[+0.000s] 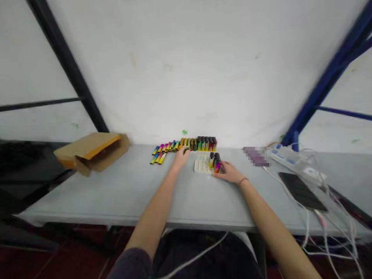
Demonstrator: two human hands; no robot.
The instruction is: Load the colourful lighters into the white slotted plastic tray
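Near the back of the table, my left hand (181, 155) has its fingers closed on a small dark-ended tube (186, 150), partly hidden by the fingers. My right hand (229, 173) grips the near right corner of a white tray (200, 166) with round holes, its fingers against a pink and yellow tube (217, 167). A few more black-topped tubes (212, 159) stand upright in the tray's right side. Behind it, several black-topped colourful tubes (207, 144) stand packed together. To the left of my left hand, several bright tubes (159, 158) lie flat in rows.
An open cardboard box (90, 149) lies on the table's left side. On the right are a dark phone (302, 190), a white power strip (299, 164), a blurred purple object (257, 157) and loose white cables (328, 217). The white wall (186, 77) rises behind the table.
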